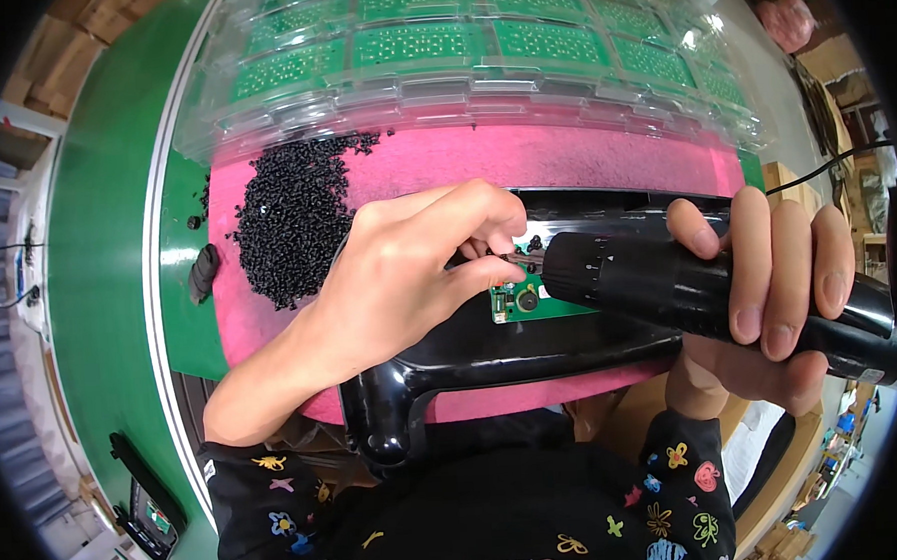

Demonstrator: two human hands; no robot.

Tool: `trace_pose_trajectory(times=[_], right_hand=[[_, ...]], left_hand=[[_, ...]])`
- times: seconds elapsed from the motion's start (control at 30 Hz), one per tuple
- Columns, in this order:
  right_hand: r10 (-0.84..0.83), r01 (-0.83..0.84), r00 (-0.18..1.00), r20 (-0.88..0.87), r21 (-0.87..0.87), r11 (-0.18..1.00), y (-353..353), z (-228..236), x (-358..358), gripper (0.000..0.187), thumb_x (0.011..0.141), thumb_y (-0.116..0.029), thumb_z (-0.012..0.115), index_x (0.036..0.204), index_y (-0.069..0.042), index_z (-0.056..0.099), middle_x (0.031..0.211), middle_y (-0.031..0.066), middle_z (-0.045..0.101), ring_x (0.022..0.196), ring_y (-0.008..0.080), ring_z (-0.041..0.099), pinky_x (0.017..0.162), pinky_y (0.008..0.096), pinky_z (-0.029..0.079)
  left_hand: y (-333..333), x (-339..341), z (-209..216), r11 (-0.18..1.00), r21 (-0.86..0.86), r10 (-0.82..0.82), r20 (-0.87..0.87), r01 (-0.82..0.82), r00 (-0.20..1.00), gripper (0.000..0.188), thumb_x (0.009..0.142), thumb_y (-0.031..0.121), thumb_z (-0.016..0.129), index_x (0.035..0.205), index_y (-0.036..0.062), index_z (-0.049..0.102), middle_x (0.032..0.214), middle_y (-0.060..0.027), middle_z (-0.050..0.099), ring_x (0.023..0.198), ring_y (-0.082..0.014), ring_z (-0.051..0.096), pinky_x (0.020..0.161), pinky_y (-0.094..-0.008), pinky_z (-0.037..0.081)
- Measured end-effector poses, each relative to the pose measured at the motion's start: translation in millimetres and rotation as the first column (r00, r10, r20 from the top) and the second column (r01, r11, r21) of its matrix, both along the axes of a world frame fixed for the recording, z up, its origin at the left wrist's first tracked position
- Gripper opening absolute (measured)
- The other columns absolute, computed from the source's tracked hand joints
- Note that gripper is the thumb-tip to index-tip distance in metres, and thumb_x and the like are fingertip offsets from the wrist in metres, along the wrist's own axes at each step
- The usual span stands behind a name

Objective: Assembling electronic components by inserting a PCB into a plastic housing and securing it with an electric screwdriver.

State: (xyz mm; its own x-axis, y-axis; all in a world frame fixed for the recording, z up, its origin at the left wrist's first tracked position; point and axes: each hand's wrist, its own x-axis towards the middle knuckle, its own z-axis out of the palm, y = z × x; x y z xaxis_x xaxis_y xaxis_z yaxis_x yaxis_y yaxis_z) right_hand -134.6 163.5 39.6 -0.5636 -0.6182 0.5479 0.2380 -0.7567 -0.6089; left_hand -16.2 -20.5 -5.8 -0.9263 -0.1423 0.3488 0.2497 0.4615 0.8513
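Note:
My right hand is wrapped round a black electric screwdriver, tilted so its metal bit points left. Close to that bit, my left hand pinches thumb and forefinger together. What lies between the fingertips is too small to make out. Below the two hands sits a green circuit board in a glossy black plastic housing. A few tiny black pieces rest on the board by the bit. To the left, a heap of small black screws spreads over the pink mat, partly behind my left hand.
Clear plastic trays holding several green circuit boards stand along the far side. A small dark lump lies at the mat's left edge. Another black housing with a board lies at lower left. Another person's hand shows at upper right.

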Motion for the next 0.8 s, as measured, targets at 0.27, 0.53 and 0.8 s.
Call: trace_pose_trajectory(times=[0.27,0.53,0.8], right_hand=[[0.045,-0.032,0.994,-0.101,0.123,0.992,4,8,-5,0.038,0.079,-0.017,0.082,0.1,-0.021,0.052,0.077,-0.0105,0.057,0.079,0.0071,0.054,0.091,0.0336,0.034],[-0.082,0.081,0.995,-0.051,-0.017,0.997,3,2,-8,0.037,0.077,-0.019,0.081,0.098,-0.019,0.051,0.074,-0.0108,0.056,0.074,0.0068,0.052,0.086,0.0314,0.034],[-0.185,0.291,0.923,-0.338,0.294,0.911,42,20,-30,0.032,0.083,-0.027,0.068,0.104,-0.011,0.049,0.076,-0.0051,0.051,0.053,0.0065,0.048,0.059,0.0253,0.039]], left_hand=[[-2,-1,2,0.983,-0.183,0.016,-0.069,-0.029,0.997,0.027,0.073,0.004,0.083,0.093,0.0011,0.065,0.086,-0.0054,0.072,0.077,-0.0143,0.072,0.069,-0.0262,0.058],[1,-2,-1,0.996,0.053,0.066,0.073,-0.07,0.995,0.025,0.076,0.001,0.081,0.095,-0.0007,0.065,0.086,-0.007,0.074,0.082,-0.0174,0.075,0.069,-0.0248,0.06],[2,0,-4,0.986,-0.16,0.045,0.052,-0.036,0.998,0.018,0.08,-0.01,0.071,0.096,-0.0018,0.067,0.088,-0.0099,0.074,0.084,-0.0199,0.075,0.073,-0.028,0.06]])
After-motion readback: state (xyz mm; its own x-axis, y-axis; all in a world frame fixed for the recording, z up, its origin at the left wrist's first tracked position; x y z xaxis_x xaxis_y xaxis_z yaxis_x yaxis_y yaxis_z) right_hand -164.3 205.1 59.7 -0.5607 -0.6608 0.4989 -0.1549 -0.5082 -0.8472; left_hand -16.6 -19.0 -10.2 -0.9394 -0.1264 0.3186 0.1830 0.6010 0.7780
